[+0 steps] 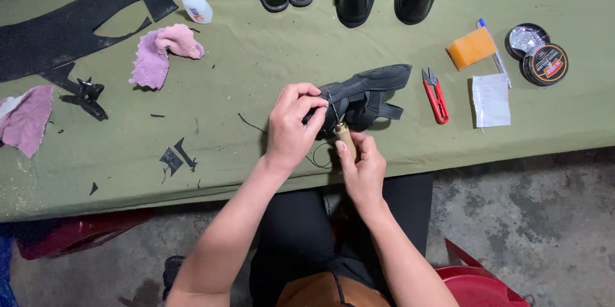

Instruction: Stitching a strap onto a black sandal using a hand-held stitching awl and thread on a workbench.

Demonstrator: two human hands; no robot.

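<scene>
On the olive-green cloth table (243, 57), my left hand (291, 128) pinches the near end of the black leather shoe upper (368, 92), fingers closed on it. Just right, my right hand (364, 169) grips a wooden-handled awl (344, 137), its tip at the upper. Red thread snips (435, 96) lie right of the upper.

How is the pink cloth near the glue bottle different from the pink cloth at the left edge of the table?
The pink cloth near the glue bottle lies fully in view, bunched and folded over at its top. The pink cloth at the left edge is cut off by the frame and lies flatter. The first sits on bare green table cover; the second has something white at its upper corner. Both are the same dusty pink with ragged edges.
</scene>
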